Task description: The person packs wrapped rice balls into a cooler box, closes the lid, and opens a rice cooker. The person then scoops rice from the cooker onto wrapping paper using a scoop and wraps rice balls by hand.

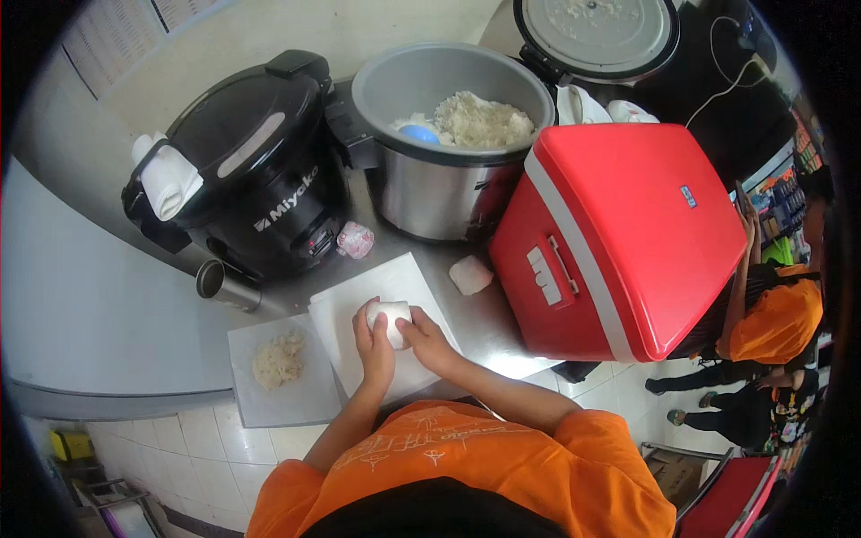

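Note:
Between my two hands is a small white paper-wrapped packet (391, 311); its contents are hidden. My left hand (373, 350) grips the packet's left side, thumb on the front. My right hand (427, 341) presses its right side with thumb and fingers. Under them lies a stack of white paper sheets (420, 286) on the steel counter. To the left, a mound of cooked rice (278, 361) sits on a separate sheet (259, 407). Another white wrapped packet (471, 276) rests on the counter, right of the stack.
A lidded black Miyako rice cooker (269, 181) stands back left, near a steel cup (229, 286). Beside it, an uncovered cooker (437, 195) holds rice (481, 121) and a blue scoop (419, 134). A red cooler box (605, 235) flanks the right. People (773, 329) stand beyond.

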Demonstrator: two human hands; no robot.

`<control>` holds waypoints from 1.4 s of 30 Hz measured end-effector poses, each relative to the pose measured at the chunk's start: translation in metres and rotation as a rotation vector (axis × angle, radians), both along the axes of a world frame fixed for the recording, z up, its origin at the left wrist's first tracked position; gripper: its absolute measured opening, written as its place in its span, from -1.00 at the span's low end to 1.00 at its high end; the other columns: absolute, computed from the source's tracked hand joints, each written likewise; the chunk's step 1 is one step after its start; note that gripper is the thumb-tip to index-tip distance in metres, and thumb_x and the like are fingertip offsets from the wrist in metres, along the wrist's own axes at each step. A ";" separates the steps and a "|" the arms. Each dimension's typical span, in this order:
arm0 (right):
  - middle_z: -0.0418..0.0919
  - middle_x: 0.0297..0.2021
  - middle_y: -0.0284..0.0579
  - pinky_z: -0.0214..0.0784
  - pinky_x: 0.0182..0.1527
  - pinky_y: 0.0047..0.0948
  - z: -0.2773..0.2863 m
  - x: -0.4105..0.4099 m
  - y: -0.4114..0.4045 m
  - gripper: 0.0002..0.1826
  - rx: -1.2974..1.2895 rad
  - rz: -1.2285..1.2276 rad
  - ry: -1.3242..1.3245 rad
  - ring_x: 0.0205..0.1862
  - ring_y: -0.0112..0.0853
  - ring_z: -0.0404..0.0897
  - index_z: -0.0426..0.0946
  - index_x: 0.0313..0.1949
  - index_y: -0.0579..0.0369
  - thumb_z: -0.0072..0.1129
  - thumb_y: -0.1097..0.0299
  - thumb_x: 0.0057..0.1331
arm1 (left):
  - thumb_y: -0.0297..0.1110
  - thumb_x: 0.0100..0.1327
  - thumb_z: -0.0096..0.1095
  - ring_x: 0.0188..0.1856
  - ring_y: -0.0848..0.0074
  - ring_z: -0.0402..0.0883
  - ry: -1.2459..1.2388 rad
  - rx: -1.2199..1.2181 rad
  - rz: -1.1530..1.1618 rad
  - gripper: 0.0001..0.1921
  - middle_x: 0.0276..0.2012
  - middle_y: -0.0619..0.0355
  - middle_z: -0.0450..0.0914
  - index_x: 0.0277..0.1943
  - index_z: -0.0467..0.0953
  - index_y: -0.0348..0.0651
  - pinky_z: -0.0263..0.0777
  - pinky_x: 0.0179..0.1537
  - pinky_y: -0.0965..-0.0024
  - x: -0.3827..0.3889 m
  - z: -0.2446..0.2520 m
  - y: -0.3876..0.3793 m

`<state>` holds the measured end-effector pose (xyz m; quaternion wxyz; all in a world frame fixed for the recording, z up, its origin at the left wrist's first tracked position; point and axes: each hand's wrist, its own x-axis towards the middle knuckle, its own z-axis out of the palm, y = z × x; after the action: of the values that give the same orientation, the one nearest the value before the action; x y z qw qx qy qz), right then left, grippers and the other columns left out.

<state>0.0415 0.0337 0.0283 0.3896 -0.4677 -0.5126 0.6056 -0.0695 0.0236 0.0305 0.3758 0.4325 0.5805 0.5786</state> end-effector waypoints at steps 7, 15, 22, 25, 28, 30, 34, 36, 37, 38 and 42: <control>0.55 -0.45 0.20 0.40 -0.24 -0.11 0.141 0.006 0.123 -0.61 0.709 0.453 -0.998 -0.34 0.04 0.56 0.54 -0.38 0.21 0.04 0.06 0.21 | -0.18 0.34 -0.11 0.03 0.27 0.39 -0.260 -0.035 0.072 -0.56 -0.02 -0.12 0.42 0.09 0.31 -0.40 0.20 0.10 0.36 0.000 0.001 0.078; 0.56 -0.45 0.13 0.39 -0.22 -0.13 0.309 -0.039 0.265 -0.63 1.043 0.300 -1.133 -0.32 0.00 0.55 0.54 -0.42 0.20 0.06 0.09 0.19 | 0.07 0.25 -0.04 -0.27 0.08 0.56 0.755 -0.273 -0.184 -0.55 -0.40 -0.05 0.61 0.02 0.44 -0.08 0.29 -0.05 0.03 0.049 -0.078 0.137; 0.60 -0.31 0.09 0.42 -0.15 -0.12 0.242 0.057 0.382 -0.68 0.815 0.631 -1.513 -0.25 -0.05 0.58 0.60 -0.34 0.20 0.05 0.18 0.13 | -0.05 0.24 0.03 0.11 0.05 0.29 0.982 -0.008 -0.213 -0.56 0.08 -0.10 0.36 0.06 0.41 -0.16 0.05 0.17 -0.07 0.043 -0.084 0.134; 0.61 -0.38 0.06 0.43 -0.20 -0.18 0.190 0.081 0.410 -0.70 0.493 0.946 -1.616 -0.35 -0.06 0.58 0.62 -0.37 0.18 0.03 0.21 0.13 | -0.18 0.19 0.13 0.12 0.05 0.28 0.767 0.038 -0.269 -0.56 0.07 -0.09 0.36 0.08 0.39 -0.21 0.07 0.16 -0.02 0.014 -0.055 0.131; 0.62 -0.45 -0.07 0.36 -0.25 -0.26 0.121 0.101 0.424 -0.67 0.084 1.134 -1.350 -0.38 -0.27 0.58 0.62 -0.33 0.11 0.07 0.10 0.18 | -0.30 0.17 0.17 0.10 0.06 0.31 0.664 -0.024 -0.268 -0.58 0.05 -0.10 0.38 0.06 0.39 -0.27 0.12 0.14 0.07 -0.018 -0.051 0.127; 0.62 -0.47 -0.07 0.36 -0.25 -0.26 0.122 0.085 0.398 -0.65 -0.012 1.089 -1.288 -0.39 -0.26 0.57 0.62 -0.34 0.12 0.06 0.07 0.19 | -0.33 0.19 0.13 0.07 0.09 0.34 0.674 0.016 -0.162 -0.62 0.02 -0.10 0.40 0.05 0.39 -0.30 0.18 0.12 0.14 -0.035 -0.047 0.122; 0.60 -0.50 -0.06 0.36 -0.24 -0.27 0.122 0.074 0.386 -0.59 0.173 1.056 -1.306 -0.39 -0.23 0.56 0.60 -0.43 0.19 0.08 0.03 0.19 | -0.37 0.22 0.10 0.05 0.13 0.37 0.586 -0.067 -0.117 -0.65 0.00 -0.10 0.42 0.03 0.37 -0.33 0.23 0.09 0.19 -0.042 -0.019 0.136; 0.59 -0.51 0.00 0.38 -0.23 -0.25 0.141 0.072 0.396 -0.59 0.178 1.049 -1.362 -0.37 -0.18 0.57 0.57 -0.41 0.23 0.10 0.05 0.17 | -0.37 0.23 0.09 0.07 0.11 0.37 0.504 -0.031 -0.121 -0.66 0.00 -0.11 0.43 0.03 0.37 -0.34 0.25 0.08 0.18 -0.042 -0.003 0.144; 0.58 -0.51 0.03 0.39 -0.23 -0.24 0.154 0.075 0.405 -0.59 0.204 1.067 -1.398 -0.36 -0.14 0.58 0.55 -0.35 0.24 0.11 0.06 0.17 | -0.37 0.23 0.09 0.07 0.11 0.37 0.503 -0.039 -0.124 -0.66 0.00 -0.11 0.43 0.03 0.37 -0.34 0.25 0.08 0.18 -0.042 0.007 0.148; 0.57 -0.47 0.06 0.40 -0.23 -0.22 0.157 0.084 0.409 -0.61 0.362 0.898 -1.464 -0.33 -0.12 0.59 0.49 -0.25 0.23 0.09 0.09 0.19 | -0.32 0.22 0.12 0.09 0.08 0.34 0.552 0.057 -0.117 -0.60 0.04 -0.15 0.38 0.07 0.33 -0.35 0.22 0.10 0.16 -0.041 0.019 0.151; 0.55 -0.32 0.11 0.43 -0.20 -0.16 0.185 0.085 0.423 -0.62 0.559 0.669 -1.882 -0.24 -0.11 0.59 0.32 -0.05 0.20 -0.04 0.16 0.29 | -0.15 0.13 0.26 0.25 -0.10 0.11 0.759 0.326 0.002 -0.24 0.24 -0.35 0.04 0.26 0.05 -0.34 0.09 0.19 0.00 -0.030 0.046 0.164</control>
<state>0.1265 0.4570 0.2132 -0.2618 -0.4783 -0.8355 -0.0682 -0.0992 0.1879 0.0769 0.0609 0.6684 0.5791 0.4627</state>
